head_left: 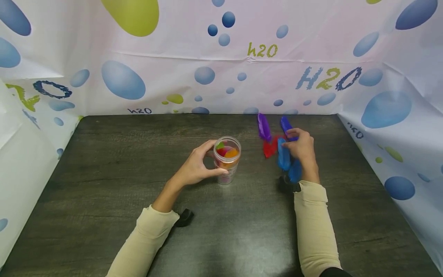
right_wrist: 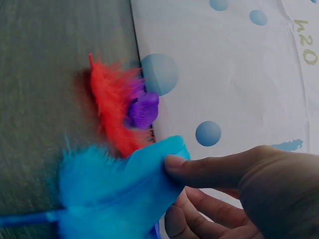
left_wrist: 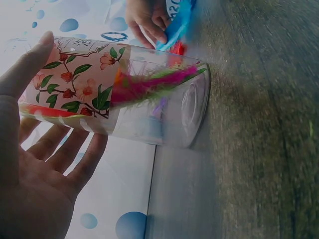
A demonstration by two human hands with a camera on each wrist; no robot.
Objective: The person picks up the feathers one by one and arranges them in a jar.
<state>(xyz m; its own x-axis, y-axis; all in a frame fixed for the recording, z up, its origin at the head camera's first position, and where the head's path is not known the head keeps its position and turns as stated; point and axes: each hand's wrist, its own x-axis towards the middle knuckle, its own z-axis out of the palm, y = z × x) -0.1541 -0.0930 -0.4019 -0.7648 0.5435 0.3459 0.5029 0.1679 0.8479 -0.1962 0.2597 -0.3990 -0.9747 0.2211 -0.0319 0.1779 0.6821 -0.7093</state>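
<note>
On the worktop (head_left: 121, 173), the left hand (head_left: 195, 166) grasps a clear jar (left_wrist: 82, 82), bright feathers (head_left: 231, 153) already inside; the right hand (head_left: 303, 148) pinches a light-blue feather (head_left: 283, 157) near a purple feather (head_left: 264, 127), red feather (head_left: 269, 148) and dark-blue feather (head_left: 285, 124), apparently left to add.

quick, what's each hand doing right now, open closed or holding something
Left hand: closed around the jar, holding it by its side.
Right hand: closed, pinching a light blue feather.
</note>
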